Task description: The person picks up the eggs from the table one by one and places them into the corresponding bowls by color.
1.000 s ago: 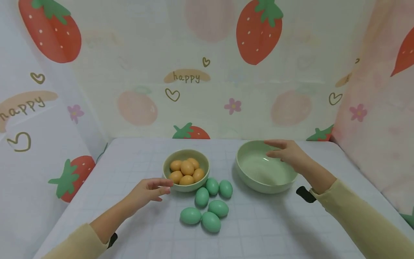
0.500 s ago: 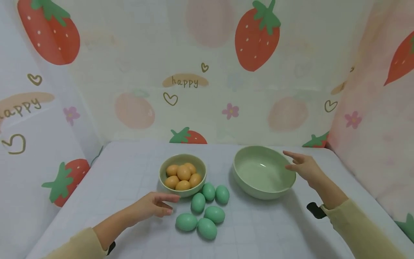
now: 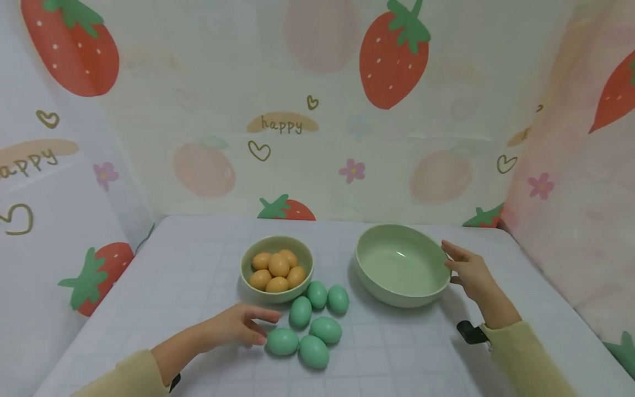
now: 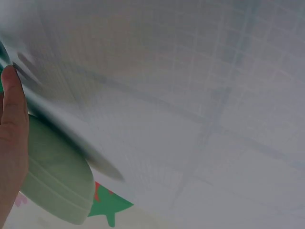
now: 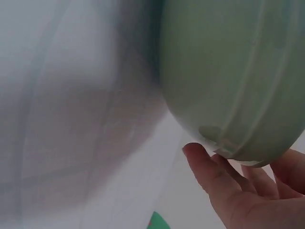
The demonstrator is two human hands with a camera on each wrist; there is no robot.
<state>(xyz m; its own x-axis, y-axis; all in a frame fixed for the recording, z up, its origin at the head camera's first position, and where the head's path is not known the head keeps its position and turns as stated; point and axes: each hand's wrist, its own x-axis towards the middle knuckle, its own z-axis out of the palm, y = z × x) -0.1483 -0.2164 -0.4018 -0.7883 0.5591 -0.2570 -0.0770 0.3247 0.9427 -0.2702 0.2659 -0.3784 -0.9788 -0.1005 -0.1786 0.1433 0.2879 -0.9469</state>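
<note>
My left hand (image 3: 230,330) hovers over the table with fingers stretched, its thumb tip beside or touching the leftmost green egg (image 3: 282,341). More green eggs (image 3: 326,330) lie loosely grouped just right of it. At the right, my right hand (image 3: 473,275) has its fingertips at the outer side of the large pale green bowl (image 3: 397,298). In the right wrist view, the fingers (image 5: 217,179) lie close along the wall of this bowl (image 5: 214,81); whether they press on it I cannot tell. The left wrist view shows part of the left hand (image 4: 13,129) at its edge.
A smaller pale green bowl (image 3: 275,296) with several orange-brown eggs (image 3: 279,265) stands behind the green eggs. A white grid-patterned cloth (image 3: 397,353) covers the table. Strawberry-printed curtains (image 3: 292,171) hang behind and at both sides.
My left hand has moved down and right, from beside the small bowl to the leftmost green egg. My right hand has left its place over the large bowl and come to its right outer side.
</note>
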